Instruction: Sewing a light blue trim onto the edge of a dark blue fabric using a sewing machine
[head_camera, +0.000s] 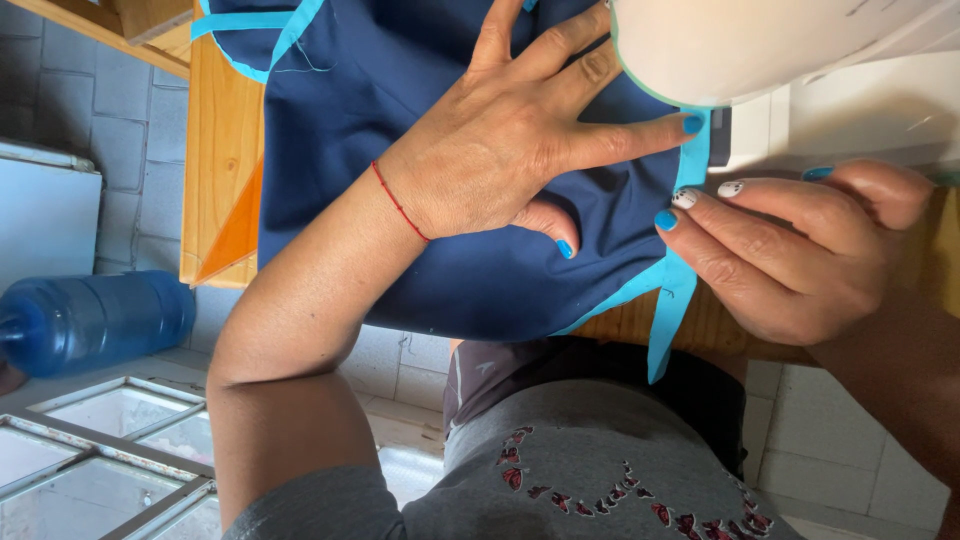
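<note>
Far left: blue bottle (95, 322) lying on the floor beside a wooden desk (222, 150). Navy cloth (400, 90) lies on the desk, its turquoise trim (672, 290) running roughly vertical in frame, loose end hanging off the near edge. Left hand (500, 140) palm-down, flat on the cloth, fingers spread apart, index pointing right to the trim. Right hand (800, 250) comes in from the right, fingers together, tips pressing the trim just below the white sewing machine (760, 50).

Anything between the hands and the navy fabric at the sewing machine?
Nothing visible. Left hand lies flat on the navy fabric; right hand fingertips touch the turquoise trim at the sewing machine.
</note>
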